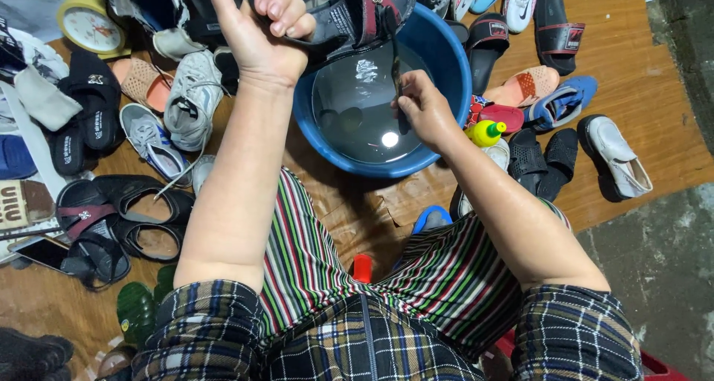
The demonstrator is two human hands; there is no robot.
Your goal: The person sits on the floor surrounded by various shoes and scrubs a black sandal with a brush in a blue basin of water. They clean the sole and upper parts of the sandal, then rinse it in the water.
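We look down on a worn wooden floor (654, 76) that gives way at the right and lower right to rough grey concrete (662, 262); the boards near our knees look wet. Shoes crowd nearly all of it: grey sneakers (190, 98) and black sandals (97, 113) on the left, black slides (558, 28), a salmon perforated slipper (528, 87) and a white loafer (613, 154) on the right. A yellow-rimmed clock (88, 23) lies at the upper left.

A blue basin (446, 61) of water sits on the floor just ahead of our striped lap. Our left hand (264, 31) is raised over its far-left rim, fingers clamped around a dark sandal (349, 17) with red trim, held above the water. Our right hand (424, 110) is over the basin's right side, fingers closed on a thin dark tool (396, 69) whose shape we cannot make out.

Open floor is scarce: only the bare strip of boards at the right edge and the concrete beyond. The basin is hemmed in by footwear on both sides.

A yellow bottle with a green cap (485, 132) peeks from behind our right wrist. A red cap (362, 267) and a blue slipper (431, 217) are partly hidden by our legs. The sandal's upper part is cut off by the frame's top.
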